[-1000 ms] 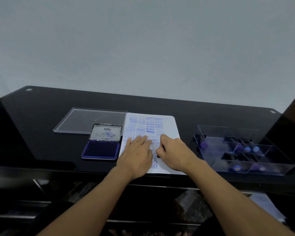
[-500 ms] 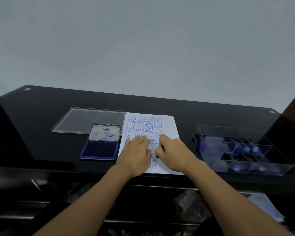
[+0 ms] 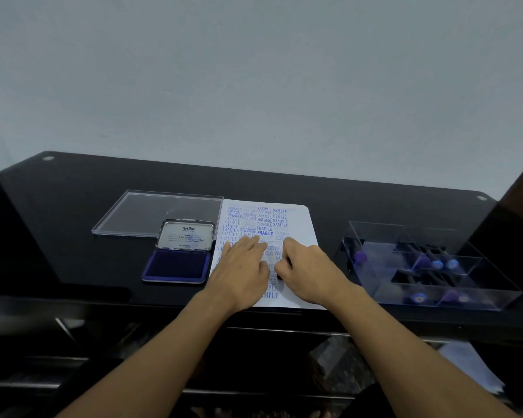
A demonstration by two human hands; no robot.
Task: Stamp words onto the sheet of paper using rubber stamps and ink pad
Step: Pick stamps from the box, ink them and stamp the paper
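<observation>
At the middle of the black table (image 3: 73,236), near its 6 o'clock edge, lies the sheet of paper (image 3: 299,224); its upper and left parts are already crowded with blue words such as SAMPLE, AIR MAIL and FRAGILE, while the strip along its 3 o'clock side is bare, so the stamping looks well along with some room left. The left hand (image 3: 242,267) lies flat on the sheet with straight fingers close together, pinning it down; the right hand (image 3: 308,270), just beside it at 3 o'clock, has its fingers curled down over a small dark stamp (image 3: 280,276), mostly hidden, which seems pressed onto the paper. The ink pad (image 3: 177,265) sits open at 9 o'clock of the sheet, a clear lid (image 3: 151,212) at 10 o'clock, and a clear tray (image 3: 375,233) holding more stamps at 3 o'clock. Against a second ago little differs; both hands keep their places and poses, and the left fingertips have crept only slightly toward 12 o'clock.
</observation>
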